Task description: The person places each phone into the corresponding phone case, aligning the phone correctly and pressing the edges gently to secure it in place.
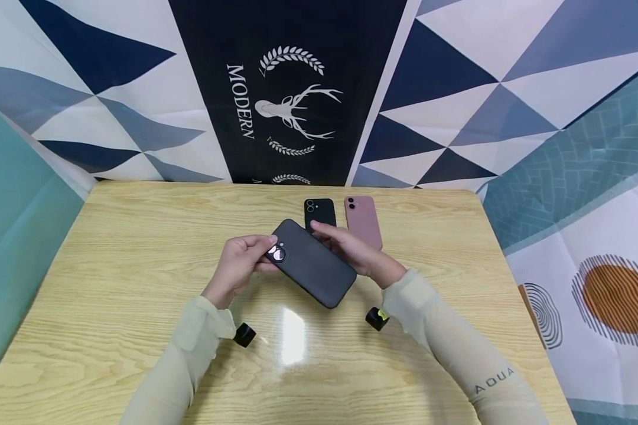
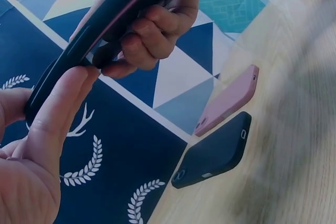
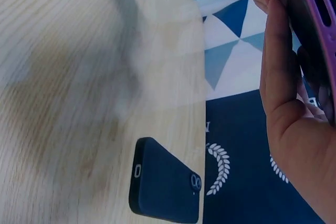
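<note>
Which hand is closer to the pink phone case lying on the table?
Right. The right hand holds the dark phone just beside the pink case; the left hand grips the phone's other end, farther away.

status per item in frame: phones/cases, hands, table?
black-cased phone: held off the table, tilted, back side up, both hands on it
left hand: grips the camera end
right hand: grips the far long edge
black case: flat on the table, back up, untouched
pink case: flat beside the black case, back up, untouched
table: bears both cases
</note>
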A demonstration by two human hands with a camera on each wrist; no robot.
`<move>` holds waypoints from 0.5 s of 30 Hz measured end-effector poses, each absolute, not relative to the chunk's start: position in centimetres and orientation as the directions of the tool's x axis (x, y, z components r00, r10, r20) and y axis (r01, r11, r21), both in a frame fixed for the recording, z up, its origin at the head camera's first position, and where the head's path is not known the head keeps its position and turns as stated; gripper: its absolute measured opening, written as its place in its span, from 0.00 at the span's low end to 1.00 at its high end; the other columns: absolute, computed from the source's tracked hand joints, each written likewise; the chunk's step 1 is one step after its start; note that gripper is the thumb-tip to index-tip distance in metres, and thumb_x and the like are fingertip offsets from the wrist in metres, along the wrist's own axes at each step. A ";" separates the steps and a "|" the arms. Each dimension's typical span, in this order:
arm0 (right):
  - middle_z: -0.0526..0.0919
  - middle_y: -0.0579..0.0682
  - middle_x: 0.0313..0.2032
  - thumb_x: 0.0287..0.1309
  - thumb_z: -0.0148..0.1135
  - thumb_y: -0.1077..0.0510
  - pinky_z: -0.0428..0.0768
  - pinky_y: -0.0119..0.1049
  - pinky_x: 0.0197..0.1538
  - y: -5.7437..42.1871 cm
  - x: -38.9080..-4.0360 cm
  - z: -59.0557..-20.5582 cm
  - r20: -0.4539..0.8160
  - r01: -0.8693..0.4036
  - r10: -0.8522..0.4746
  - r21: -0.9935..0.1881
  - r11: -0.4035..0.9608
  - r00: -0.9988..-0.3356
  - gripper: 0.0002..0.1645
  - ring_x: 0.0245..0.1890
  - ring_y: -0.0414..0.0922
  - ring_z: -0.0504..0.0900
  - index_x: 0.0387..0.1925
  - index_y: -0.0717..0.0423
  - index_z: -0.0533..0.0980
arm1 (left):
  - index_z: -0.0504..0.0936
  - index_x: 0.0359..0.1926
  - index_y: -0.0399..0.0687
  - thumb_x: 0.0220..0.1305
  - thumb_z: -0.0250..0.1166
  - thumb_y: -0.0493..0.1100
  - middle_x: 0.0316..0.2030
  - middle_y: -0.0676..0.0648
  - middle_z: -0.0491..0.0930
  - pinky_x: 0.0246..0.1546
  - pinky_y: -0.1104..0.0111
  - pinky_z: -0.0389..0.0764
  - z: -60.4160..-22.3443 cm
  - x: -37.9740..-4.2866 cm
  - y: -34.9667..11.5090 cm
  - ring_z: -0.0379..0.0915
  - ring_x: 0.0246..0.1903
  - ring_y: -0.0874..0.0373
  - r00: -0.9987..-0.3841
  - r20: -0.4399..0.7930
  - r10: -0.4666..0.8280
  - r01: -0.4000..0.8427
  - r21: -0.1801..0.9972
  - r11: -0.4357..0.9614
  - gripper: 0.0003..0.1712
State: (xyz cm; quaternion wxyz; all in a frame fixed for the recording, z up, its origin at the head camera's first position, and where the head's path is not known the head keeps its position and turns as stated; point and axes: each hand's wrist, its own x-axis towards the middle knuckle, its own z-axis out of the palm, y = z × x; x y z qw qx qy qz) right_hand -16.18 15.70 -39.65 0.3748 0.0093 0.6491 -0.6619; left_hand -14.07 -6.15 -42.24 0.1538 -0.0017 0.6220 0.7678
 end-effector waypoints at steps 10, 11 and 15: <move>0.81 0.46 0.23 0.57 0.33 0.30 0.80 0.34 0.28 16.7 -16.0 -39.6 -0.433 0.547 -0.487 -0.829 -0.115 -0.759 0.36 0.23 0.39 0.81 0.34 0.57 0.70 | 0.78 0.39 0.30 0.56 0.61 0.45 0.26 0.43 0.82 0.27 0.67 0.81 -45.7 -15.3 -7.1 0.80 0.20 0.57 -0.993 -0.102 0.054 -0.115 0.920 -0.375 0.19; 0.82 0.48 0.24 0.57 0.32 0.29 0.81 0.36 0.29 16.8 -15.9 -39.7 -0.424 0.549 -0.498 -0.826 -0.132 -0.757 0.37 0.24 0.42 0.82 0.37 0.57 0.69 | 0.78 0.39 0.30 0.56 0.61 0.46 0.27 0.41 0.82 0.27 0.66 0.81 -47.2 -16.0 -7.4 0.80 0.21 0.55 -0.997 -0.072 0.033 -0.079 0.919 -0.387 0.19; 0.83 0.56 0.26 0.56 0.31 0.28 0.81 0.43 0.32 16.9 -15.7 -40.2 -0.383 0.538 -0.560 -0.832 -0.136 -0.735 0.41 0.25 0.48 0.83 0.42 0.61 0.66 | 0.78 0.42 0.33 0.55 0.61 0.49 0.33 0.35 0.81 0.29 0.61 0.80 -53.3 -18.8 -8.3 0.80 0.27 0.47 -0.997 -0.012 -0.076 0.019 0.919 -0.395 0.23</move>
